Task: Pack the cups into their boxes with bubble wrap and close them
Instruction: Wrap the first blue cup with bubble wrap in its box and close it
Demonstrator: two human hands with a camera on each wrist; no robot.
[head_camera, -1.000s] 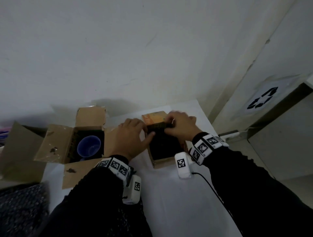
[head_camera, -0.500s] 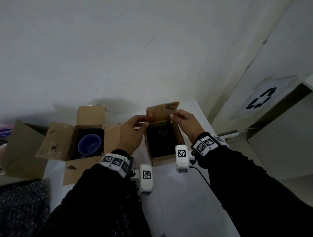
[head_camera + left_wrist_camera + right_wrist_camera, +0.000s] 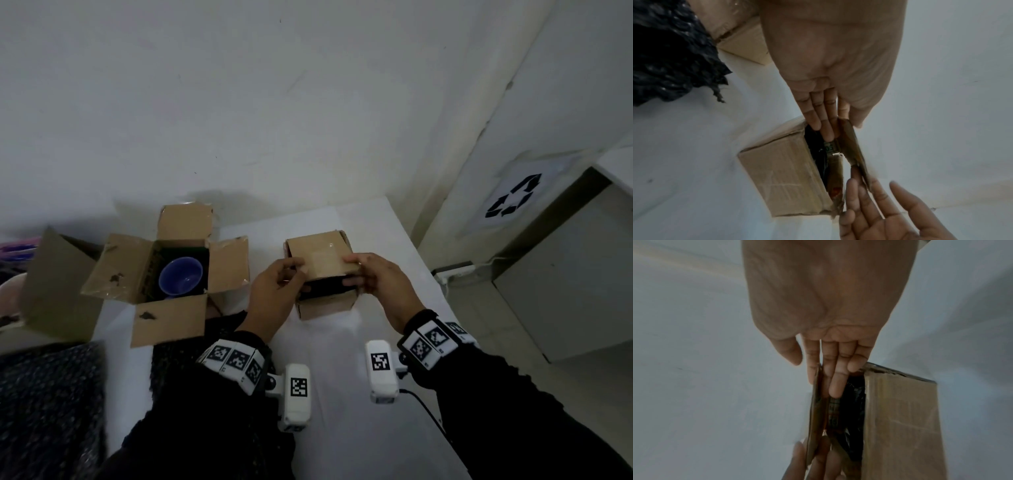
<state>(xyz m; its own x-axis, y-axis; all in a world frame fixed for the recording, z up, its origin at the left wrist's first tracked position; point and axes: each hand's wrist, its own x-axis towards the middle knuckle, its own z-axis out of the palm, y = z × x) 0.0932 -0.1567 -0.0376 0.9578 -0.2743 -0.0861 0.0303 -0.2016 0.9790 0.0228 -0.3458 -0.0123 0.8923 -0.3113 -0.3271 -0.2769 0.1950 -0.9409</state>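
Both hands, the left hand (image 3: 274, 291) and right hand (image 3: 380, 284), pinch the flap (image 3: 322, 260) over the small box (image 3: 325, 301). Next, maybe push it flat; inside looks dark.

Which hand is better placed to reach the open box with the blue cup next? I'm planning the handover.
Left, probably. The left hand pinches the flap on the side nearest the open box holding the blue cup; the right hand sits beyond the small box.

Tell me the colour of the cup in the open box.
Blue cup, clearest in the head view.
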